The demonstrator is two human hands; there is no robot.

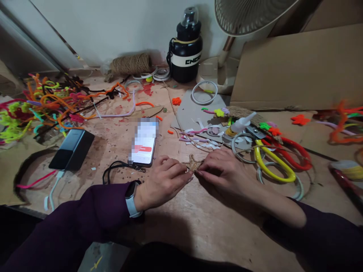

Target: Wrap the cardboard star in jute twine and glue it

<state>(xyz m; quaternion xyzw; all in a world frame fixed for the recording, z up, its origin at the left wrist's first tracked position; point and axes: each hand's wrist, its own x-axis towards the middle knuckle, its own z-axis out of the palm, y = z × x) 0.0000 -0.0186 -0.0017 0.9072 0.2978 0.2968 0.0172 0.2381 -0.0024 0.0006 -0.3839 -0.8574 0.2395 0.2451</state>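
Between my two hands, a small tan star (194,163) with a twine-like edge is held just above the wooden table (181,223). My left hand (163,183), a watch on its wrist, pinches the star's left side. From the right, my right hand (224,170) grips its other side with thumb and forefinger. The fingertips of both hands nearly meet below the star and hide parts of its arms. A lit phone (144,142) lies just beyond my left hand. Near my right hand are a yellow ring (273,164) and a glue bottle (239,124).
Tangled pipe cleaners (56,98) cover the left, beside a dark power bank (71,149) with a white cable. At the back stand a twine roll (132,63), a black bottle (185,56) and a fan (224,68). Cardboard (297,68) leans at the right.
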